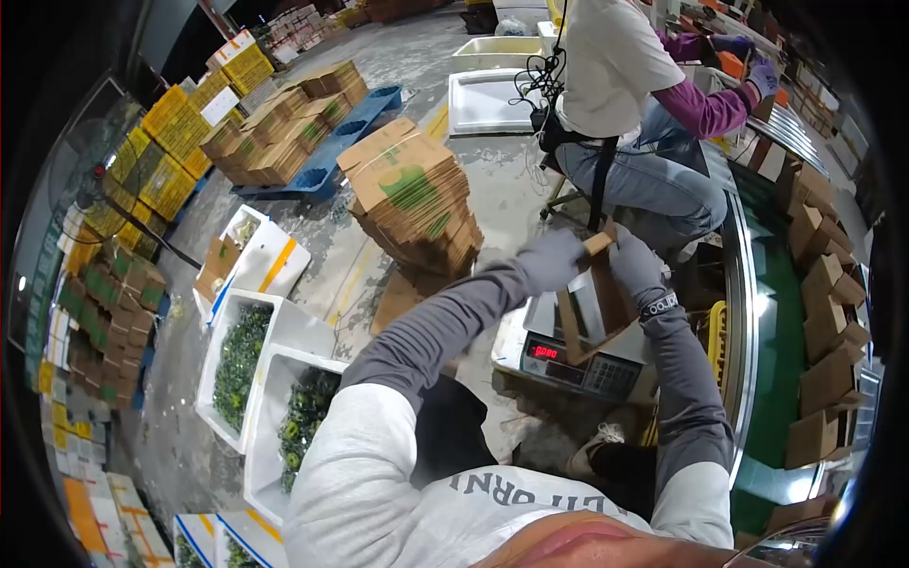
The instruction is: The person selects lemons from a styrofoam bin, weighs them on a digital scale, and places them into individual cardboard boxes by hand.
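A brown cardboard box point(614, 298), partly unfolded with its flaps standing out, is held tilted over a digital scale point(606, 377) with a red lit display. My left hand point(554, 258), in a grey glove, grips the flap at the box's upper left. On the opposite side, my right hand point(634, 263) is closed around the upper right edge, also gloved. Both hands' fingertips are partly hidden by the cardboard. Left of my left arm rises a tall stack of flattened cardboard boxes point(402, 180).
White foam crates point(268, 417) of green produce stand at my left. A green conveyor belt point(772, 379) runs along my right, with open cardboard boxes point(822, 312) lined up beyond it. A seated co-worker point(615, 104) is ahead. More flattened boxes point(284, 128) lie on a blue pallet point(317, 175).
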Tool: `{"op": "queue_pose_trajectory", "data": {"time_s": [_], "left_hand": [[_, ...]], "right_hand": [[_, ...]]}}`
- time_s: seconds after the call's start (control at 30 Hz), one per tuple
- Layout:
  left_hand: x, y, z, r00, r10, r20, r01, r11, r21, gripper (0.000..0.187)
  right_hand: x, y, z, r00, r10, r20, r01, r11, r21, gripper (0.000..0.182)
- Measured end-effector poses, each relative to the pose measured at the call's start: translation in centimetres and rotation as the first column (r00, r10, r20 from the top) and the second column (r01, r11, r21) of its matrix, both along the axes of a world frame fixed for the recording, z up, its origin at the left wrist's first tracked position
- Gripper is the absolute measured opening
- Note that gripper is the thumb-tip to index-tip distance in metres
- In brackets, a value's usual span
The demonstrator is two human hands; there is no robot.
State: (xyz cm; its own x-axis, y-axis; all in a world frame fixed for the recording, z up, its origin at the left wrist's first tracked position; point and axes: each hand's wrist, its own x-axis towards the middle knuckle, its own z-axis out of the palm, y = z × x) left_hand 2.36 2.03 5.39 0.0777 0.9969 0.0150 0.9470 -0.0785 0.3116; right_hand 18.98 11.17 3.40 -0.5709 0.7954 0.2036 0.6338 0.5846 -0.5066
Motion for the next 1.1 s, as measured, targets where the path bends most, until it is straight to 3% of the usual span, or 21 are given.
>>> {"op": "queue_pose_trajectory", "data": {"time_s": [0.03, 0.13, 0.2, 0.27, 0.33, 0.47, 0.53, 0.57, 0.6, 0.63, 0.67, 0.7, 0.73, 0.77, 0.8, 0.9, 0.93, 0.97, 1.0, 1.03, 1.1], "left_hand": [[1.2, 0.0, 0.4, 0.973, -0.08, -0.216, 0.054, 0.991, -0.124, 0.035], [2.2, 1.4, 0.6, 0.902, -0.124, -0.414, -0.063, 0.91, -0.41, 0.03], [0.6, 2.9, 0.2, 0.944, -0.17, -0.283, 0.036, 0.905, -0.424, 0.03], [-0.8, 4.2, -1.0, 0.96, -0.223, -0.171, 0.135, 0.899, -0.417, 0.032], [-0.5, 3.3, -0.7, 0.973, -0.17, -0.155, 0.107, 0.93, -0.35, 0.03], [1.1, 3.3, -1.7, 0.988, 0.002, -0.156, -0.025, 0.989, -0.145, 0.032], [1.9, 4.3, -6.0, 0.949, 0.302, -0.09, -0.255, 0.904, 0.342, 0.035], [2.5, 4.5, -7.8, 0.906, 0.424, -0.007, -0.35, 0.757, 0.552, 0.036], [3.7, 4.1, -8.3, 0.867, 0.488, 0.097, -0.489, 0.8, 0.347, 0.04], [3.8, 4.4, -7.5, 0.878, 0.468, 0.103, -0.478, 0.837, 0.266, 0.04], [4.2, 4.2, -6.6, 0.891, 0.443, 0.104, -0.455, 0.874, 0.172, 0.041], [4.6, 3.8, -6.3, 0.899, 0.422, 0.114, -0.431, 0.9, 0.068, 0.042], [4.8, 3.9, -7.2, 0.881, 0.437, 0.181, -0.468, 0.861, 0.198, 0.046], [4.8, 4.4, -7.7, 0.828, 0.451, 0.334, -0.515, 0.846, 0.135, 0.048], [4.3, 5.0, -7.2, 0.748, 0.462, 0.477, -0.557, 0.828, 0.07, 0.049], [3.1, 4.4, -3.4, 0.553, 0.436, 0.71, -0.573, 0.817, -0.055, 0.052], [2.3, 4.9, -5.1, 0.558, 0.372, 0.742, -0.59, 0.806, 0.039, 0.054], [1.9, 5.1, -7.2, 0.563, 0.318, 0.763, -0.617, 0.776, 0.132, 0.056], [2.0, 4.2, -7.1, 0.525, 0.377, 0.763, -0.647, 0.76, 0.07, 0.06], [1.3, 3.2, -5.8, 0.496, 0.431, 0.754, -0.664, 0.747, 0.009, 0.063], [-0.5, -0.1, -4.9, 0.653, 0.443, 0.614, -0.597, 0.8, 0.058, 0.068]], "right_hand": [[0.1, 0.0, -0.1, 0.999, 0.041, 0.022, -0.041, 0.999, -0.008, 0.039], [0.4, -2.7, 2.9, 0.989, 0.084, 0.121, -0.073, 0.993, -0.088, 0.044], [1.8, -5.0, 3.1, 0.948, 0.277, -0.156, -0.217, 0.922, 0.321, 0.047], [3.3, -7.0, 3.3, 0.879, 0.336, -0.339, -0.34, 0.939, 0.051, 0.048], [3.6, -6.7, 0.9, 0.824, 0.283, -0.491, -0.405, 0.9, -0.161, 0.049], [-0.1, -1.9, -5.3, 0.551, -0.248, -0.797, -0.562, 0.596, -0.573, 0.047], [-1.7, -0.6, -7.5, 0.404, -0.435, -0.805, -0.68, 0.445, -0.582, 0.047], [-1.5, -1.5, -6.8, 0.597, -0.2, -0.777, -0.521, 0.641, -0.564, 0.048], [-0.4, -3.4, -4.8, 0.777, 0.005, -0.63, -0.371, 0.812, -0.451, 0.049], [0.2, -4.2, -2.2, 0.909, 0.159, -0.385, -0.265, 0.934, -0.241, 0.05], [0.3, -4.4, 0.2, 0.85, 0.341, -0.401, -0.318, 0.94, 0.125, 0.047], [0.5, -3.7, 1.4, 0.896, 0.36, -0.262, -0.257, 0.899, 0.356, 0.046], [0.7, -3.0, 0.7, 0.971, 0.192, -0.141, -0.131, 0.924, 0.359, 0.049], [0.6, -2.6, 0.0, 1.0, 0.016, -0.017, -0.008, 0.923, 0.384, 0.053], [-0.2, -3.5, 2.4, 0.948, -0.083, 0.306, 0.112, 0.991, -0.078, 0.062], [-2.2, -2.7, -0.8, 0.959, 0.032, 0.282, 0.013, 0.988, -0.156, 0.066], [-2.8, -3.0, -3.4, 0.946, 0.041, 0.323, -0.069, 0.995, 0.075, 0.062], [-3.5, -5.6, -2.8, 0.865, -0.139, 0.482, -0.015, 0.953, 0.302, 0.058], [-3.9, -6.0, -3.2, 0.795, -0.19, 0.576, -0.079, 0.91, 0.408, 0.056], [-4.2, -5.1, -4.0, 0.784, -0.232, 0.576, -0.034, 0.91, 0.413, 0.055], [-3.6, -4.4, -2.7, 0.833, -0.125, 0.539, 0.019, 0.98, 0.199, 0.071]]}}
